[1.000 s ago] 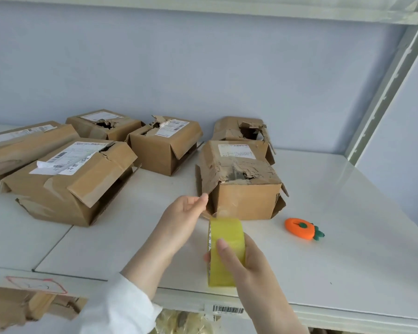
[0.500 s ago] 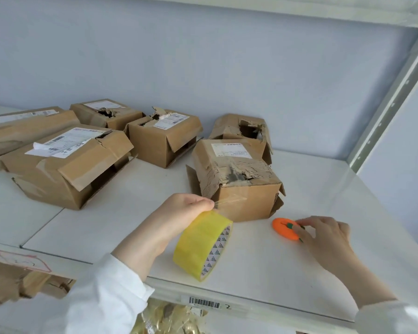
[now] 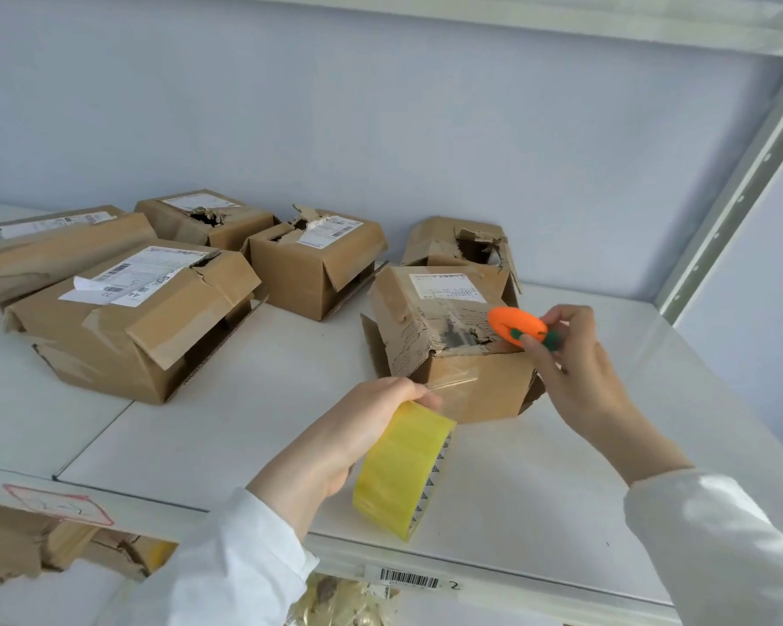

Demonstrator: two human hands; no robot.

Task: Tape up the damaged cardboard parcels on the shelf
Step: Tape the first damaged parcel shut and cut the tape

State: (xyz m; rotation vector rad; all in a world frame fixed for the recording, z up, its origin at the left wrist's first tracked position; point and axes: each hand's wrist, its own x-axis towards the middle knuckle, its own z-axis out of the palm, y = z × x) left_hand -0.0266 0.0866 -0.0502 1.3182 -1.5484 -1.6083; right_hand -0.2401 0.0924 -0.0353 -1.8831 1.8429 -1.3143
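Parcel [image 3: 462, 390] with a torn top sits mid-shelf [image 3: 227, 445], the left hand [image 3: 358, 431] just before it pinching the loose strip of a tape roll [image 3: 403, 472], the right hand [image 3: 575, 377] gripping an orange carrot-shaped tool [image 3: 514, 323] above its top.

Our left hand [image 3: 371, 422] is stretched forward, pinching the tape [image 3: 403, 467] by its end between thumb and fingers. Our right hand [image 3: 575, 377] is raised, fingertips gripping the orange cutter [image 3: 516, 325].

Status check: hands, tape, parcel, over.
Left hand pinches tape strip, roll below. Right hand holds orange carrot-shaped tool by torn parcel. Nothing in the way.
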